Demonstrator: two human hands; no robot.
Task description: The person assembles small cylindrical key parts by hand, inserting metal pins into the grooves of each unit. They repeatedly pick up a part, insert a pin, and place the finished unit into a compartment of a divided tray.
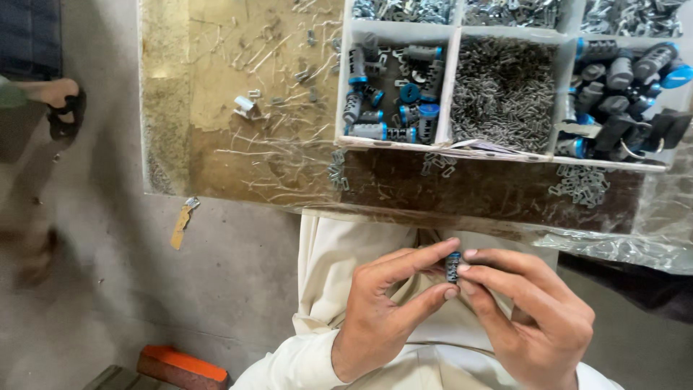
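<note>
We look down on a grey concrete floor (108,289), dusty and stained. Above it stands a low worktable (238,144) with a worn, scratched yellow-brown top under crinkled clear plastic sheeting (621,245). On its far side we see a white divided tray (451,87) whose compartments hold small metal and blue-capped parts. An orange-topped block (180,365) lies at the bottom edge, and a tan scrap (180,225) rests on the floor. The light is soft and even.

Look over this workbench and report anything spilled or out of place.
Small metal clips lie loose on the table in front of the divided tray, outside its compartments. A tag lies on the floor. Both hands pinch one small cylinder part.
</note>
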